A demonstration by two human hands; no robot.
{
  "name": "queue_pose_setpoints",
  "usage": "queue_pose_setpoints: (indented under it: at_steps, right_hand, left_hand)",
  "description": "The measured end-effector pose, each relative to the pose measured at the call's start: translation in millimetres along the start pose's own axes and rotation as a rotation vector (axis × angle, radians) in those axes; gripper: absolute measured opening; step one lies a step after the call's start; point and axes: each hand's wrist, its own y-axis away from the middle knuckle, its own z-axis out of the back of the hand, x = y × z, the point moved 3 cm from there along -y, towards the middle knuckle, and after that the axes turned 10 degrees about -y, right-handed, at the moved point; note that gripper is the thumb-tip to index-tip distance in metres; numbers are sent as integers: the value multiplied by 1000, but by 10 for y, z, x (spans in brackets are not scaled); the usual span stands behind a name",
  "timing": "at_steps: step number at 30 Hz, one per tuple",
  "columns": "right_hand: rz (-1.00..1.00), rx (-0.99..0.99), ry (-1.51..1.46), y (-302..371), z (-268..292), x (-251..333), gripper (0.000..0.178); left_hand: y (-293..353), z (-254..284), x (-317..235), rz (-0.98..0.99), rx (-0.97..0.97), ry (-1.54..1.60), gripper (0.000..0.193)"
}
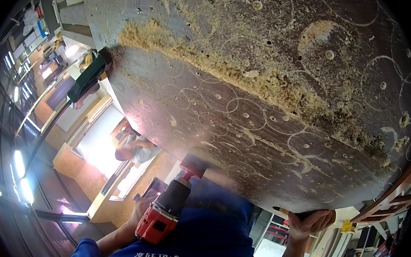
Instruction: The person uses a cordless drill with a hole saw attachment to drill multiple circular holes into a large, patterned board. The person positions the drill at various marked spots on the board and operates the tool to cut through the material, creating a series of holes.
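Note:
A red and black cordless drill (160, 212) is tilted up toward the near edge of a large, worn work surface (245, 107). My left hand (142, 210) is closed around it from the left, its fingers partly hidden behind the drill. A round red and dark attachment (193, 165) at the drill's front is blurred and sits at the edge of the surface. At the near right edge my right hand (311, 221) curls its fingers over a dark thing whose kind I cannot make out. Ring-shaped marks and small holes cover the surface.
A ridge of sawdust (266, 92) runs across the surface. At its left edge is a dark green tool (90, 76) with a cord. Beyond, to the left, another person (133, 151) bends near a brightly lit panel (101, 137). Shelving (365, 247) stands at the lower right.

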Motion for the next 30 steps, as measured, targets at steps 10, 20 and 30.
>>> queue_pose_setpoints:
  at_steps: [10, 20, 30]
  right_hand:
    - [-2, -26, 2, -20, -21, 10, 96]
    - [1, -19, -10, -48, -3, 25, 99]
    - [16, -16, 8, -6, -2, -4, 102]
  left_hand:
    - [16, 20, -2, 142, 102, 183, 32]
    - [-8, 47, -49, 105, 82, 258, 32]
    - [61, -31, 57, 272, 84, 367, 35]
